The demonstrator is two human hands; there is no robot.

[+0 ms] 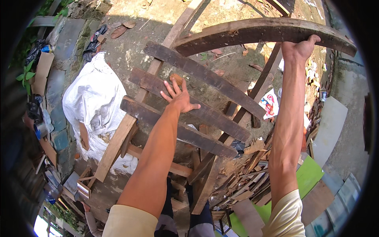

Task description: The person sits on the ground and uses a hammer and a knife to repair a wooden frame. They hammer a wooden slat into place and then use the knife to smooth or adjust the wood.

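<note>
My right hand [297, 50] is closed round the lower edge of a dark wooden plank [252, 32], its thumb pointing right along the plank's side. That plank lies across the far part of two wooden rails, the left rail [114, 152] and the right rail [262, 81]. Nearer to me, three more dark planks cross the rails: one [209, 77], a middle one [215, 116] and a near one [169, 124]. With its fingers spread, my left hand [180, 98] is over the middle plank; whether it presses on it I cannot tell. A small orange-brown piece [176, 79] shows beyond its fingertips.
A white sack [94, 91] stands left of the rails. Wood offcuts [246, 183] are heaped at the lower right, beside green panels [310, 177]. A concrete wall [351, 114] runs along the right. Part of another person [92, 223] shows at the lower left.
</note>
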